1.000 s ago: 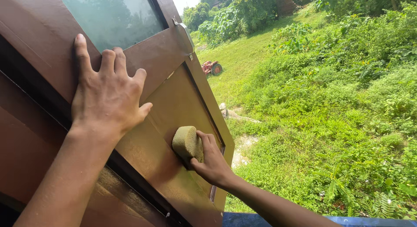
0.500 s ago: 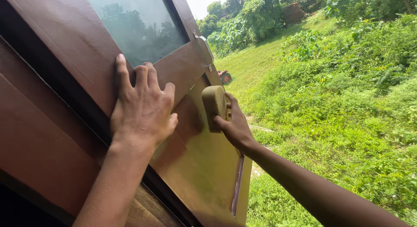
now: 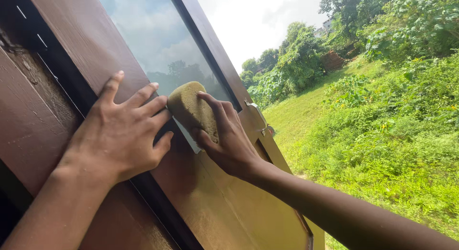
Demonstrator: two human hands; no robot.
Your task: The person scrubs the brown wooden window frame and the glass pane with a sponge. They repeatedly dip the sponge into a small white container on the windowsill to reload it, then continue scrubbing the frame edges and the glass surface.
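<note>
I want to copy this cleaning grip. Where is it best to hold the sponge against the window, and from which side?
Probably across its rounded back, from the lower right. The sponge lies flat against the glass pane at its lower corner, so only the back and edges are free. The right hand grips it that way, fingers over the back. The left hand rests flat on the brown door frame.

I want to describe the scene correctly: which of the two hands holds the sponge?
The right hand holds the tan sponge against the door's glass pane. The left hand is empty, lying flat on the brown door frame.
</note>
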